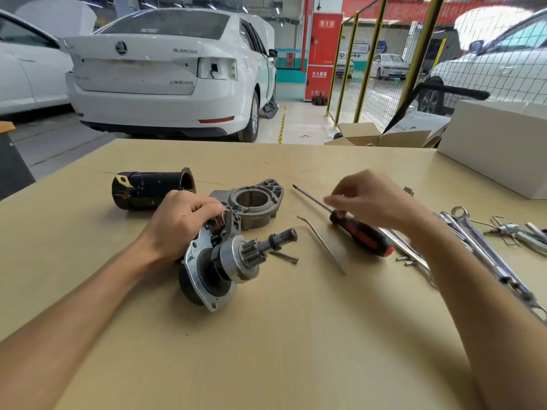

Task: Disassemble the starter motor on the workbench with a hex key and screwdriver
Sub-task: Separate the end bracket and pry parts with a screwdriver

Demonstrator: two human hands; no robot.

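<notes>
Starter drive assembly [225, 261] at table centre, left hand [180, 223] gripping its top. Cardboard box [373, 136] at 1 o'clock, contents hidden. Right hand [373, 199], blurred, fingers loosely curled, hovers over screwdriver [359, 233]; hex key [321, 242] between.

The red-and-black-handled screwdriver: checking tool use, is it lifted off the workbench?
No, the red-and-black-handled screwdriver lies flat on the tan workbench, with the right hand just above it.
</notes>
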